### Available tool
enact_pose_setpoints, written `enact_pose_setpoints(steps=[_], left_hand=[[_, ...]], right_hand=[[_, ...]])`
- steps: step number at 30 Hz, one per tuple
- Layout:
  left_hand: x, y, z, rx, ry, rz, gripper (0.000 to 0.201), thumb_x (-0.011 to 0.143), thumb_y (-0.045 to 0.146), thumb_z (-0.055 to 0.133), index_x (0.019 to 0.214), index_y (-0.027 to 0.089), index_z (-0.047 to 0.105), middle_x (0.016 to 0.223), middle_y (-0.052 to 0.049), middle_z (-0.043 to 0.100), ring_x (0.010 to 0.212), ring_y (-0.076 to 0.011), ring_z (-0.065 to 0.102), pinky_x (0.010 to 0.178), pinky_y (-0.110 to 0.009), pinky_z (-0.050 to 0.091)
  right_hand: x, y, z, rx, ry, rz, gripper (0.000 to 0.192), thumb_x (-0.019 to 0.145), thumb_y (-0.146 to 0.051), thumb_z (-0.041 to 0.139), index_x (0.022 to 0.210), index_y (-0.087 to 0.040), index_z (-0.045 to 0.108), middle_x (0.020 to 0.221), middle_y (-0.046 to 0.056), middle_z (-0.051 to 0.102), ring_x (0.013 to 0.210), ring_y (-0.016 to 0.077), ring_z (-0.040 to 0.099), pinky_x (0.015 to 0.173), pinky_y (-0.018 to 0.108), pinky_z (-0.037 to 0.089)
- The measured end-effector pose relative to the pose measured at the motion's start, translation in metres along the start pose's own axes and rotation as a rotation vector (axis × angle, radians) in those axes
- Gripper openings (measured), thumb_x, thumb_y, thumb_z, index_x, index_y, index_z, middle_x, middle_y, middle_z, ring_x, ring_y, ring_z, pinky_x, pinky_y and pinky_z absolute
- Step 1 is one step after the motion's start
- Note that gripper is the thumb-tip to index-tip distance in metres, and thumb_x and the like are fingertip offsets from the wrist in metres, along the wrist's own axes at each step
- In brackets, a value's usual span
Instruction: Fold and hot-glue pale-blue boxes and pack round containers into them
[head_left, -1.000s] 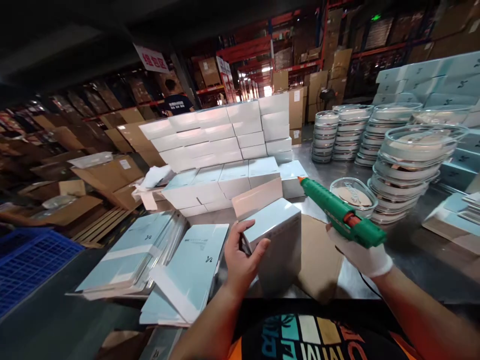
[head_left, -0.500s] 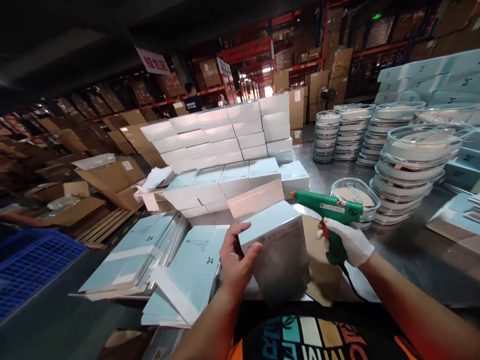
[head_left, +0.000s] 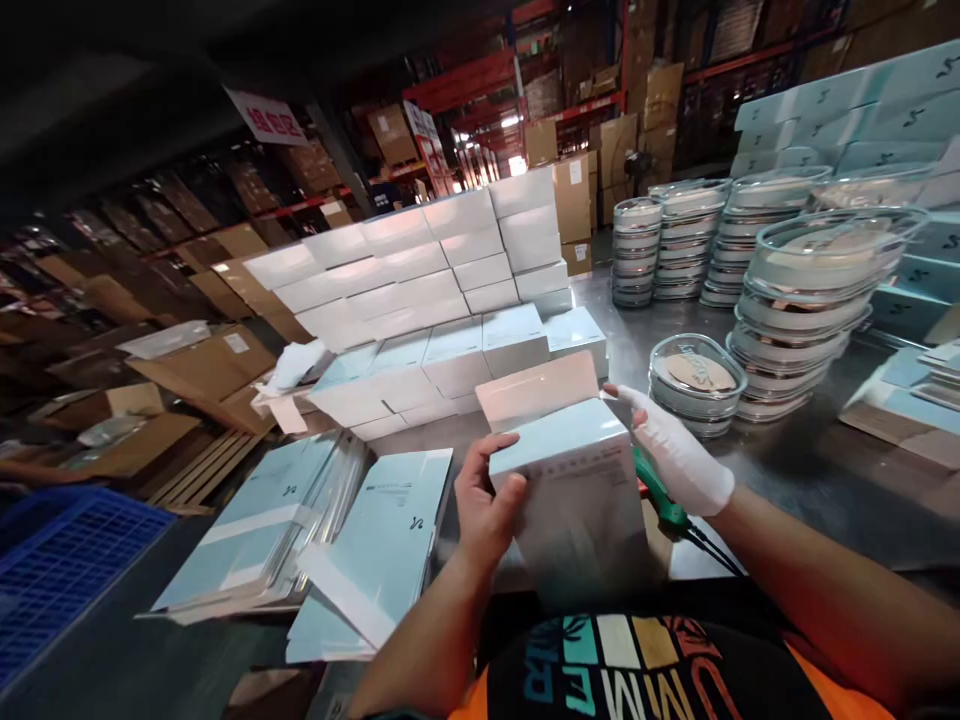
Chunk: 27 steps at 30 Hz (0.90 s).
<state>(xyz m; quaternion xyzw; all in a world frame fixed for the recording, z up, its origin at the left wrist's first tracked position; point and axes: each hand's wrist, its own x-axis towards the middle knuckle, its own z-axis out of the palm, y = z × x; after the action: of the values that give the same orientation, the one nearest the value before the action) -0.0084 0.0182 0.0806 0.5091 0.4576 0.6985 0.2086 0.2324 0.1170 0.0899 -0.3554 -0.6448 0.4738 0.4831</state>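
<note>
Head camera is showing your left hand gripping the left edge of the light-blue carton before you, while your gloved right hand is holding its fingers extended by the raised flap, near the green glue gun.

Carton smooth, glossy card; glove matt cloth; tabletop shiny metal

A hanging sign is showing red Chinese characters, apparently 组包区. The wearer's shirt is displaying large coloured letters, an M among them. Flattened cartons and stacked boxes are bearing a black squiggle logo; the held box is carrying illegibly small print.
</note>
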Motion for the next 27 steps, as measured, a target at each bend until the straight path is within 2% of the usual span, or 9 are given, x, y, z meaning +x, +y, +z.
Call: enact_pose_setpoints(steps=[4,6,9,12,15,18,21,24,27], left_hand=[[0.002,0.001,0.005,0.037,-0.084,0.101,0.056,0.077,0.071,0.084,0.102,0.021,0.080,0.098,-0.008,0.075,0.088,-0.0253,0.070,0.078,-0.033,0.053],[0.002,-0.001,0.003,0.060,-0.112,0.112,0.057,0.078,0.071,0.084,0.102,0.020,0.080,0.101,-0.009,0.075,0.087,-0.0246,0.070,0.077,-0.033,0.053],[0.003,-0.008,0.004,0.036,-0.150,0.173,0.050,0.083,0.066,0.084,0.104,0.021,0.079,0.117,-0.011,0.073,0.104,-0.0272,0.072,0.089,-0.036,0.054],[0.004,-0.013,0.008,-0.084,-0.096,0.291,0.042,0.084,0.054,0.089,0.109,0.025,0.069,0.127,-0.009,0.070,0.122,-0.0267,0.069,0.104,-0.039,0.052],[0.007,-0.010,0.008,-0.121,-0.078,0.307,0.050,0.083,0.055,0.089,0.116,0.029,0.062,0.114,-0.006,0.072,0.116,-0.0251,0.072,0.105,-0.043,0.054],[0.012,0.001,0.005,0.010,-0.238,0.263,0.044,0.089,0.065,0.078,0.108,0.025,0.076,0.114,-0.012,0.075,0.120,-0.0311,0.071,0.110,-0.053,0.054],[0.014,0.009,0.006,0.017,-0.328,0.287,0.039,0.097,0.063,0.068,0.098,0.027,0.084,0.114,-0.013,0.080,0.125,-0.0345,0.070,0.114,-0.061,0.051],[0.016,0.005,0.008,-0.045,-0.332,0.387,0.022,0.101,0.047,0.070,0.106,0.031,0.085,0.108,-0.009,0.084,0.118,-0.0319,0.075,0.108,-0.060,0.054],[0.022,0.003,0.003,-0.056,-0.363,0.447,0.018,0.102,0.038,0.072,0.113,0.031,0.084,0.108,-0.009,0.085,0.116,-0.0312,0.076,0.104,-0.058,0.057]], right_hand=[[-0.005,-0.036,0.024,0.069,-0.168,0.140,0.045,0.093,-0.051,0.062,0.128,-0.024,0.068,0.076,-0.001,0.067,0.062,0.0190,0.059,0.058,0.030,0.055],[-0.004,-0.042,0.023,0.059,-0.168,0.168,0.045,0.093,-0.049,0.064,0.131,-0.025,0.067,0.084,0.000,0.071,0.069,0.0203,0.063,0.064,0.031,0.058],[-0.003,-0.036,0.010,0.037,-0.238,0.046,0.064,0.090,-0.067,0.070,0.138,-0.025,0.066,0.121,0.008,0.075,0.108,0.0298,0.071,0.094,0.041,0.063],[-0.008,-0.022,-0.007,-0.086,-0.317,-0.134,0.089,0.073,-0.082,0.082,0.139,-0.025,0.066,0.156,0.015,0.060,0.148,0.0409,0.052,0.121,0.053,0.048],[-0.018,-0.012,-0.018,-0.209,-0.304,-0.247,0.061,0.085,-0.066,0.083,0.132,-0.030,0.071,0.170,0.012,0.048,0.160,0.0387,0.040,0.130,0.057,0.037],[-0.025,-0.011,-0.020,-0.227,-0.332,-0.340,0.034,0.098,-0.047,0.074,0.129,-0.034,0.075,0.172,0.007,0.046,0.160,0.0347,0.042,0.132,0.057,0.035],[-0.025,-0.015,-0.017,-0.210,-0.367,-0.377,0.030,0.101,-0.041,0.071,0.130,-0.037,0.077,0.171,0.004,0.048,0.159,0.0329,0.045,0.130,0.055,0.039],[-0.022,-0.018,-0.017,-0.191,-0.385,-0.370,0.028,0.103,-0.039,0.070,0.130,-0.038,0.079,0.164,0.005,0.057,0.151,0.0306,0.055,0.125,0.051,0.047],[-0.020,-0.018,-0.018,-0.193,-0.387,-0.369,0.027,0.104,-0.036,0.069,0.128,-0.035,0.081,0.155,0.008,0.065,0.145,0.0292,0.061,0.121,0.047,0.052]])
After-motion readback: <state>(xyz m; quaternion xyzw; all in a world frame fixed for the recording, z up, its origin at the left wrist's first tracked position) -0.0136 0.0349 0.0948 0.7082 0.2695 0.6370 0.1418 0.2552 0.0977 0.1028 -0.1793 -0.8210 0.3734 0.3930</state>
